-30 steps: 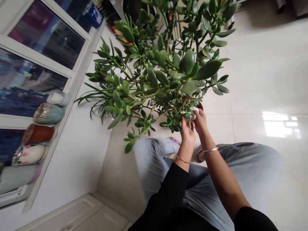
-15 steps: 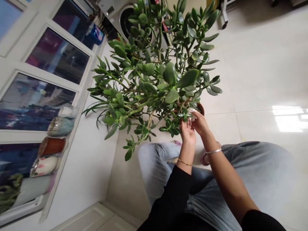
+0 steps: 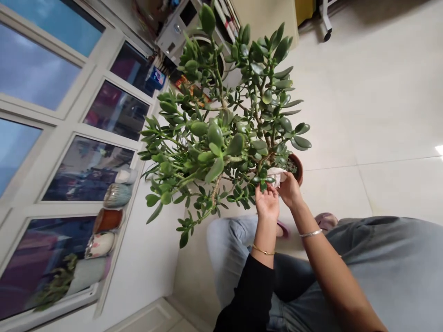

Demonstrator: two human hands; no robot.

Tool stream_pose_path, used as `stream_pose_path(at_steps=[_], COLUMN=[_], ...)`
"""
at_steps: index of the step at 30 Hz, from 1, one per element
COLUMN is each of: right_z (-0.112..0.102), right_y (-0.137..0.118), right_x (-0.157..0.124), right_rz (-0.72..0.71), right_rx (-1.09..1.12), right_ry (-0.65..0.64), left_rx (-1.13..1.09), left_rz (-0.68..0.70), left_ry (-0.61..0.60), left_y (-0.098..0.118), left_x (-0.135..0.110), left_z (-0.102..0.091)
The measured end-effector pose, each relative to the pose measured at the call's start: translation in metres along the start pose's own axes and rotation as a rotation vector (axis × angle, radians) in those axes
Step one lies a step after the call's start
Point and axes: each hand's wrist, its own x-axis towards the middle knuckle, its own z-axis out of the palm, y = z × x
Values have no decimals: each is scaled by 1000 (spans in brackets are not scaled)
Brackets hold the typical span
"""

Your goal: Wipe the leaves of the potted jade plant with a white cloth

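A large jade plant [image 3: 224, 133] with thick green leaves grows from a brown pot [image 3: 298, 167] on the pale tiled floor. My left hand [image 3: 266, 203] reaches up into its lower leaves, fingers curled around a small leafy twig [image 3: 262, 180]. My right hand [image 3: 289, 189] is beside it at the pot's rim, closed on a white cloth [image 3: 277, 174] pressed against the leaves. Both wrists wear thin bangles. My knees in grey trousers are below the hands.
A windowsill [image 3: 104, 276] on the left carries several ceramic pots [image 3: 107, 220] lying in a row under a big window [image 3: 51, 115]. A washing machine [image 3: 187, 27] stands behind the plant. The glossy floor [image 3: 380, 115] stretches right.
The view has tilted, so plant and hands sit lower and more of the window shows. Both hands stay at the plant's lower leaves, the white cloth now more visible.
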Motion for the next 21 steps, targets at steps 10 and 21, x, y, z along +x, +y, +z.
stream_pose_path(at_steps=[10,21], right_z=[10,19], right_y=[6,-11], right_x=[-2,0], right_rz=[-32,107], right_rx=[50,-53], right_ry=[-4,-333], left_rx=[-34,-72], left_rz=[-2,-23], left_ry=[74,65], left_y=[7,5], left_x=[-4,-5], left_z=[1,-1])
